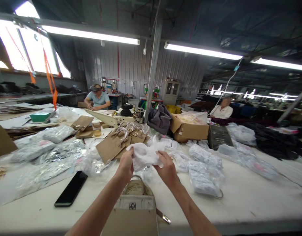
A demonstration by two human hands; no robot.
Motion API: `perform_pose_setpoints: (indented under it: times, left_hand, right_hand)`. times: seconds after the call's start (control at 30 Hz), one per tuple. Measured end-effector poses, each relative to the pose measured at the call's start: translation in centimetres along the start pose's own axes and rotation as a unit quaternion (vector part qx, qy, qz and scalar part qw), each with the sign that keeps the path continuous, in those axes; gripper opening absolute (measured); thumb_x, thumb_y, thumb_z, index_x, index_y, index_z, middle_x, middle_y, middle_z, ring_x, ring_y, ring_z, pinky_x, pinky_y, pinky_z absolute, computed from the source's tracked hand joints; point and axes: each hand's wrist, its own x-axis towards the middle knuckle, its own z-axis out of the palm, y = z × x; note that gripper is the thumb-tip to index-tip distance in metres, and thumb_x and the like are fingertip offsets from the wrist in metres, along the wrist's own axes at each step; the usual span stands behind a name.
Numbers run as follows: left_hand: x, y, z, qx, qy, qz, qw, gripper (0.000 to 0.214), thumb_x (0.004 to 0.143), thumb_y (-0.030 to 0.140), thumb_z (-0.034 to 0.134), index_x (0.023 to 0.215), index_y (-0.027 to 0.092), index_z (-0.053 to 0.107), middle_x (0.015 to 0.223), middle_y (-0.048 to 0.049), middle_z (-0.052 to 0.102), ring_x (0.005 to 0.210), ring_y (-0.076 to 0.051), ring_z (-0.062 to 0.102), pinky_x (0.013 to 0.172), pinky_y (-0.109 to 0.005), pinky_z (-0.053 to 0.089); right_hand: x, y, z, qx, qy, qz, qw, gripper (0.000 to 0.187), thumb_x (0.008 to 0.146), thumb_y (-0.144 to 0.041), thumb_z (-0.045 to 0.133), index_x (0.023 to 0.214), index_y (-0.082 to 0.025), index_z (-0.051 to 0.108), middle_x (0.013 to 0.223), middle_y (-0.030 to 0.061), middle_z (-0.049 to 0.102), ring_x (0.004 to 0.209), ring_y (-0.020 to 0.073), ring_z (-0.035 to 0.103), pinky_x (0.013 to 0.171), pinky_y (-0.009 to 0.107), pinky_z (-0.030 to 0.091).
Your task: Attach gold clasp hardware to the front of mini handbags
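The left hand (126,165) and right hand (168,170) both hold a crumpled white cloth (144,155) just above a beige bag (134,209) on the table (241,203). The fingers of each hand are curled and pinch opposite edges of the cloth. The work in hand looks like spreading it. The thin stuff calls for a light, even pull. A phone (71,189) lies to the left.

corrugated grey wall (131,68), bright windows (30,52) at left, tube lights (92,34) overhead, steel post (153,65), white worktable (251,196)
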Motion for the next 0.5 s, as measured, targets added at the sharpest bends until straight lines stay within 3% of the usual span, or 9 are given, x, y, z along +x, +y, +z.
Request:
perform_pose_setpoints:
  times: [0.17,0.33,0.4,0.5]
  left_hand:
    - [0.0,-0.6,-0.2,-0.019,-0.06,-0.035,0.997,0.03,0.106,0.026,0.058,0.125,0.008,0.072,0.113,-0.0172,0.081,0.103,-0.03,0.08,0.091,-0.039,0.068]
    - [0.0,-0.8,-1.3,-0.12,-0.25,-0.084,0.957,0.064,0.104,0.061,0.059,0.149,0.014,0.063,0.137,-0.0201,0.074,0.134,-0.041,0.067,0.111,-0.057,0.058]
    - [-0.1,-2.4,-2.0,-0.145,-0.27,-0.092,0.947,0.065,0.103,0.062,0.06,0.154,0.02,0.06,0.141,-0.0176,0.072,0.137,-0.042,0.064,0.113,-0.063,0.054]
    - [-0.9,-6.3,-3.3,-0.169,-0.325,-0.094,0.926,0.055,0.102,0.047,0.064,0.154,0.029,0.06,0.144,-0.0127,0.071,0.14,-0.039,0.062,0.115,-0.062,0.052]
  right_hand:
    - [-0.7,1.2,-1.3,-0.095,0.0,0.068,0.993,0.032,0.085,-0.007,0.055,0.106,-0.02,0.076,0.114,0.0122,0.076,0.11,0.0315,0.07,0.101,0.045,0.058]
    - [0.0,-0.5,-3.1,-0.08,0.051,0.094,0.991,0.03,0.085,-0.012,0.056,0.107,-0.022,0.074,0.114,0.0119,0.075,0.11,0.0316,0.069,0.1,0.045,0.057]
    - [0.5,-1.9,-3.4,-0.071,0.053,0.088,0.992,0.029,0.086,-0.012,0.056,0.106,-0.023,0.073,0.117,0.0127,0.073,0.113,0.0325,0.068,0.1,0.047,0.057]
    - [0.4,-4.1,-2.9,-0.043,0.003,0.047,0.998,0.029,0.084,-0.012,0.055,0.103,-0.025,0.073,0.123,0.0134,0.071,0.118,0.0356,0.066,0.103,0.054,0.056]
